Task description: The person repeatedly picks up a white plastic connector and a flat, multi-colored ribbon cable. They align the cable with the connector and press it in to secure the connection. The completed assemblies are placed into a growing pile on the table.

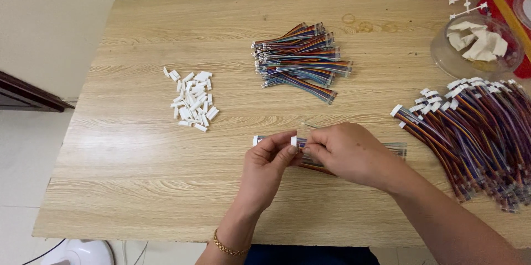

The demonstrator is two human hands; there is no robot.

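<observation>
I pinch the white connector [294, 142] in my left hand [269, 166]. My right hand [347, 153] grips the ribbon cable [395, 148]; I keep it straight and square.

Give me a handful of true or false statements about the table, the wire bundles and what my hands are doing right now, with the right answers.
1. Both hands hold one multicoloured wire cable with a white connector at its end. True.
2. The pile of loose white connectors lies to the right of the hands. False: it lies on the left part of the table.
3. The left hand wears a gold bracelet at the wrist. True.
4. The right hand rests flat on the wood, holding nothing. False: it pinches the cable near the connector.
5. A big heap of cables lies at the right edge. True.
</observation>
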